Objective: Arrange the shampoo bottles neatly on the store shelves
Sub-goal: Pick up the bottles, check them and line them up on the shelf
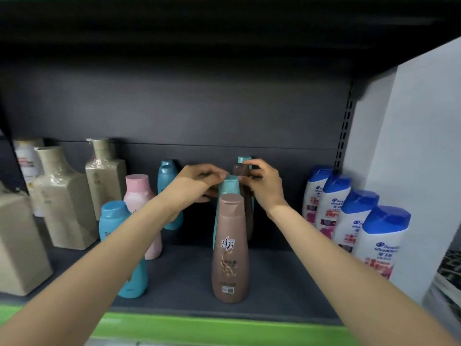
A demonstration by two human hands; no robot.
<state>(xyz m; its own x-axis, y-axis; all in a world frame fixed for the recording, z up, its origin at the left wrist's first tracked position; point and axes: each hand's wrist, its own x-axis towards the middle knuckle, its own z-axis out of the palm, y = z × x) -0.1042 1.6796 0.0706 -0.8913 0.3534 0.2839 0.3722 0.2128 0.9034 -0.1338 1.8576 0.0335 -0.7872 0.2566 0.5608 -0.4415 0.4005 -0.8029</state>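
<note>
Both hands reach deep into the shelf [189,275]. Left hand [197,182] has its grip pinched on the teal bottle [228,187]; right hand [264,182] pinches the dark brown bottle [240,171]. Blue-capped bottles [349,221] already stand in a neat row. Middle bottles look mixed, so sorting seems about half done.

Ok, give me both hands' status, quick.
Left hand: closed on the teal bottle at its cap.
Right hand: closed on the dark brown bottle behind it.
</note>
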